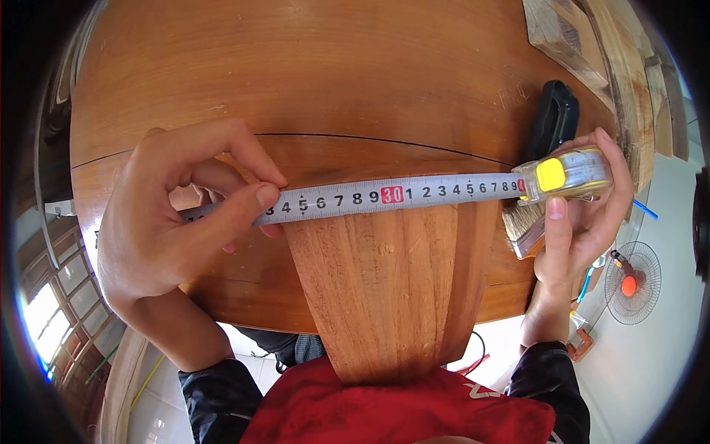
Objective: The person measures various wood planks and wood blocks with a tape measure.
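A measuring tape's silver blade (384, 196) stretches across the far end of a wooden board (377, 288), with the red 30 mark above the board. My left hand (192, 200) pinches the blade between thumb and forefinger near the 3 and 4 marks. The clear tape case with its yellow button (566, 176) sits in my right hand (584, 214), the thumb below it and the fingers around its far side. The board's near end reaches the red shirt, and its right side face shows.
The board lies over a brown wooden table (333, 81). A black tool (555, 115) rests beyond the tape case, and a small wood block (523, 229) is beneath it. Rough planks (629, 81) line the table's right side. A fan (631, 283) stands on the floor at right.
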A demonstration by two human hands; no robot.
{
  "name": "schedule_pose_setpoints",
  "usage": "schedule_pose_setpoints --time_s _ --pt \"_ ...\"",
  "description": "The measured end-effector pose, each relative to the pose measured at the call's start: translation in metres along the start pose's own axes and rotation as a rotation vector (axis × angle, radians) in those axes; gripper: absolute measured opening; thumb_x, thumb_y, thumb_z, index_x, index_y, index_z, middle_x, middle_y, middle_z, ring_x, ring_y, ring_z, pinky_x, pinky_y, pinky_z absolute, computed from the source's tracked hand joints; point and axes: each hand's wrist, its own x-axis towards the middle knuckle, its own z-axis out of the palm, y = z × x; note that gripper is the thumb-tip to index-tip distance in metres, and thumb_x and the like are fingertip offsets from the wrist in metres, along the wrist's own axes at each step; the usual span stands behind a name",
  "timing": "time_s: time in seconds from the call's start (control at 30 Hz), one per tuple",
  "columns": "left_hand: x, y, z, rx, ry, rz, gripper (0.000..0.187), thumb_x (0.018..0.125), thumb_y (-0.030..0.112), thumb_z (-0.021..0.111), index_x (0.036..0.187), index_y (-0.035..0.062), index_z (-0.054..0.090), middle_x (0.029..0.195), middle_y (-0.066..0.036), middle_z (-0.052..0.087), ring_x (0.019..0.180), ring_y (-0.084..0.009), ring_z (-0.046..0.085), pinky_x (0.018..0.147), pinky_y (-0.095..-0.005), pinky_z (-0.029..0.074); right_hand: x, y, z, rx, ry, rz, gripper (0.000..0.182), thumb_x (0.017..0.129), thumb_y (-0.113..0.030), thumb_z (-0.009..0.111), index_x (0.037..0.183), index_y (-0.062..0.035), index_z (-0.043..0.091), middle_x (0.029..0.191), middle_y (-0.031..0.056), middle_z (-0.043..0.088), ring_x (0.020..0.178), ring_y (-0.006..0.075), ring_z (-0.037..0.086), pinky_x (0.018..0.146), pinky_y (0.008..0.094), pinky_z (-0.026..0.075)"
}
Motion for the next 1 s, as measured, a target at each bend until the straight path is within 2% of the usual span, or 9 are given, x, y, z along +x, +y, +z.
schedule_pose_setpoints --time_s 0.07,0.27,0.47,0.67,0.7,0.8,0.83,0.93,1.0 --pt "0.0 -0.007 0.001 0.015 0.007 0.084 0.004 0.092 0.001 0.064 0.09 -0.0026 0.062 0.071 -0.015 0.072 0.054 -0.013 0.068 0.047 -0.0203 0.045 0.0 -0.001 0.0 -0.006 -0.007 0.004 0.071 0.084 -0.023 0.072 0.143 0.0056 0.045 0.128 0.0188 0.053 0.109 0.0245 0.058 0.096 0.0363 0.048" --pt "0.0 0.001 0.0 0.041 0.0 0.059 0.007 0.095 0.007 0.065 0.094 -0.0001 0.063 0.075 -0.009 0.072 0.061 -0.0114 0.07 0.045 -0.0197 0.041 -0.001 0.001 -0.001 0.022 0.013 -0.039 0.069 0.084 -0.018 0.073 0.142 0.0059 0.045 0.129 0.019 0.053 0.111 0.0251 0.058 0.097 0.0371 0.05" --pt "-0.006 0.0 -0.008 0.206 0.049 0.102 0.013 0.096 0.013 0.07 0.101 0.0017 0.065 0.079 -0.003 0.07 0.072 -0.0084 0.068 0.059 -0.0234 0.046 -0.002 -0.007 0.0 0.103 0.051 -0.163 0.066 0.084 0.0 0.074 0.142 0.0055 0.044 0.134 0.0183 0.05 0.112 0.0254 0.06 0.098 0.0375 0.05" --pt "-0.026 -0.001 0.013 0.487 0.49 0.385 0.016 0.095 0.013 0.07 0.102 0.0002 0.064 0.075 -0.007 0.068 0.071 -0.0162 0.067 0.065 -0.031 0.049 0.006 -0.023 -0.001 -0.068 0.116 -0.439 0.052 0.082 -0.004 0.079 0.131 -0.0008 0.06 0.118 0.0177 0.061 0.105 0.0293 0.062 0.09 0.0368 0.051" --pt "-0.035 0.008 0.022 0.379 0.575 0.261 0.017 0.093 0.015 0.072 0.101 0.002 0.064 0.079 -0.01 0.068 0.08 -0.0228 0.068 0.076 -0.0351 0.051 0.005 -0.024 -0.003 -0.109 0.112 -0.491 0.052 0.082 -0.004 0.079 0.131 -0.001 0.061 0.119 0.0177 0.061 0.104 0.0295 0.062 0.089 0.0372 0.051" --pt "-0.054 0.001 0.048 0.618 0.858 0.309 0.02 0.092 0.016 0.074 0.101 0.0023 0.063 0.087 -0.01 0.07 0.092 -0.0281 0.065 0.091 -0.0387 0.048 0.0 -0.036 -0.005 -0.053 0.109 -0.584 0.051 0.08 -0.003 0.082 0.128 -0.0029 0.063 0.113 0.016 0.061 0.097 0.0299 0.063 0.081 0.0376 0.052" --pt "-0.058 -0.005 0.052 0.661 0.89 0.347 0.021 0.091 0.017 0.075 0.102 0.0029 0.063 0.098 -0.012 0.069 0.101 -0.0321 0.061 0.1 -0.0433 0.043 -0.003 -0.038 -0.005 -0.025 0.085 -0.612 0.051 0.08 -0.003 0.082 0.127 -0.0036 0.063 0.111 0.0155 0.061 0.095 0.0297 0.063 0.08 0.0372 0.053" --pt "-0.062 -0.015 0.06 0.912 1.17 0.51 0.021 0.09 0.019 0.075 0.102 0.0052 0.064 0.105 -0.011 0.068 0.103 -0.0323 0.061 0.103 -0.0466 0.041 -0.01 -0.044 -0.001 0.047 0.033 -0.681 0.049 0.077 -0.004 0.086 0.122 -0.007 0.066 0.104 0.0127 0.06 0.087 0.0276 0.063 0.071 0.0362 0.053" --pt "-0.064 -0.019 0.075 0.753 1.243 0.466 0.023 0.088 0.02 0.077 0.103 0.0061 0.065 0.113 -0.011 0.066 0.111 -0.033 0.058 0.107 -0.0479 0.04 -0.018 -0.049 0.006 0.04 0.034 -0.721 0.049 0.077 -0.005 0.087 0.121 -0.0077 0.066 0.104 0.012 0.059 0.083 0.0259 0.063 0.068 0.0352 0.053"
